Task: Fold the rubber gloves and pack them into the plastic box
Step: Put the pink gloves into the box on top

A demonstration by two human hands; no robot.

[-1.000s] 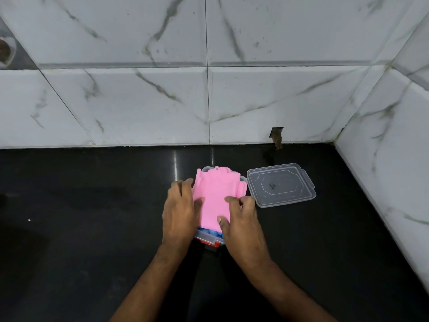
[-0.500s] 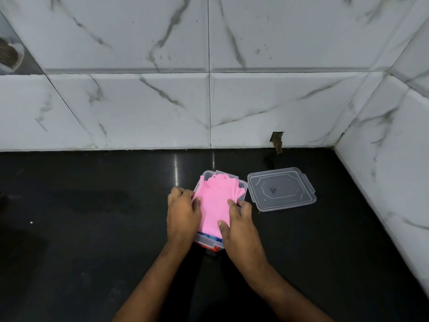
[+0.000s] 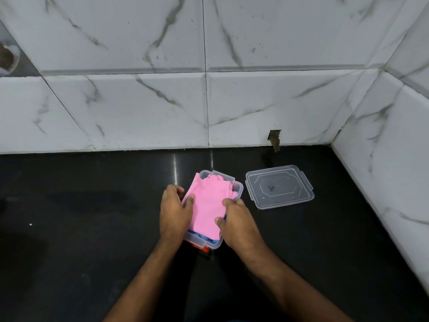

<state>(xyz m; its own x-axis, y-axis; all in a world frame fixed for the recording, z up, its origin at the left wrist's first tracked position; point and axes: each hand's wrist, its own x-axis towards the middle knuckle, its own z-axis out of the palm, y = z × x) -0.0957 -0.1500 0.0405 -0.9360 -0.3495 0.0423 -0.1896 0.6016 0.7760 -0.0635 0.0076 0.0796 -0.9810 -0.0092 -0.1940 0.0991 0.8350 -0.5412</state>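
A folded pink rubber glove [image 3: 207,205] lies on top inside the clear plastic box [image 3: 239,188] on the black counter. Its left edge sticks up over the box's left rim. Blue glove material [image 3: 204,238] shows under it at the box's near end. My left hand [image 3: 174,212] grips the glove's left edge with thumb on top. At the glove's right edge, my right hand [image 3: 236,223] presses thumb and fingers down against the box's right wall. The box's near left wall is hidden by my left hand.
The clear lid [image 3: 279,186] lies flat just right of the box. A white marble-tiled wall [image 3: 209,89] runs behind the black counter [image 3: 81,228], and a second tiled wall [image 3: 394,170] closes the right side. An orange-red piece [image 3: 200,247] shows at the box's near edge.
The pink glove has sunk further into the box. Both hands shifted slightly towards the box's sides, and the glove's left edge now stands up over the rim.
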